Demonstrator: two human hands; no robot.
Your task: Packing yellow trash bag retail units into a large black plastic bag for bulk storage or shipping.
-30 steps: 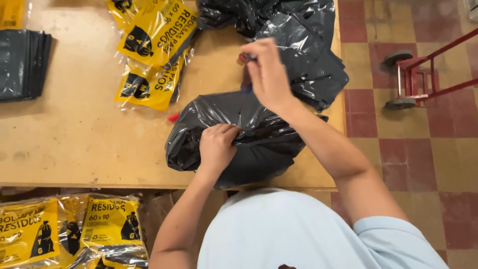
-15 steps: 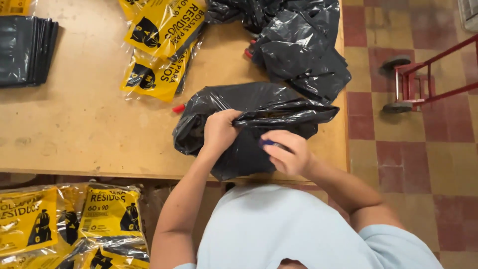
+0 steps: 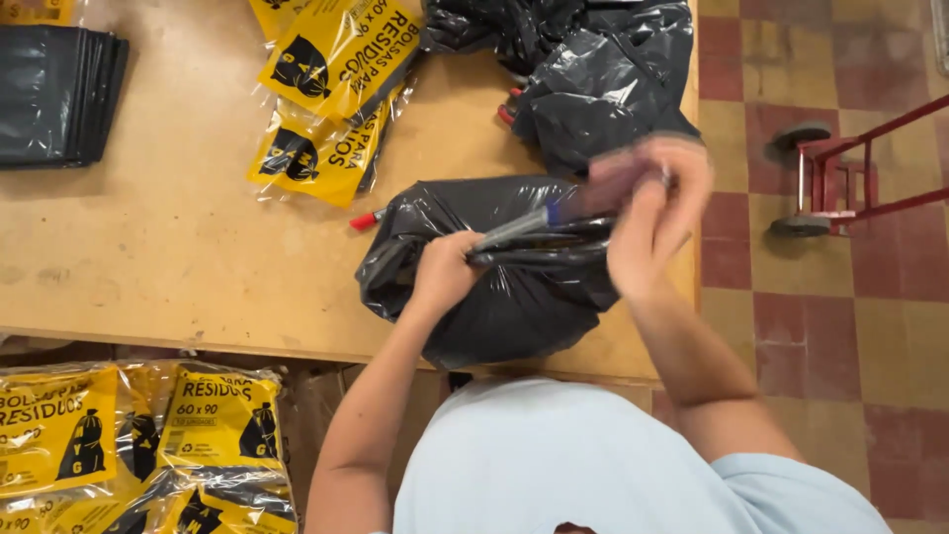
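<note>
Slippage is your risk: your left hand (image 3: pixel 445 272) clenches the gathered neck of the black bag bundle (image 3: pixel 494 267) at the wooden table (image 3: pixel 178 247) edge, while your blurred right hand (image 3: pixel 647 213) pinches a stretched strip; overpulling could tear it.

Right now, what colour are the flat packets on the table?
Yellow with black print, clearest in the head view.

Two hands work at the tabletop (image 3: pixel 178 257), the left hand (image 3: pixel 445 272) and the right hand (image 3: pixel 652 213), among two stuffed black bags (image 3: pixel 494 287) (image 3: pixel 593 79), one stack of flat black sheets (image 3: pixel 54 94), roughly three yellow packets (image 3: pixel 331 59) above, at least two more yellow packets (image 3: pixel 213 425) below, and one red hand truck (image 3: pixel 850 168).
</note>
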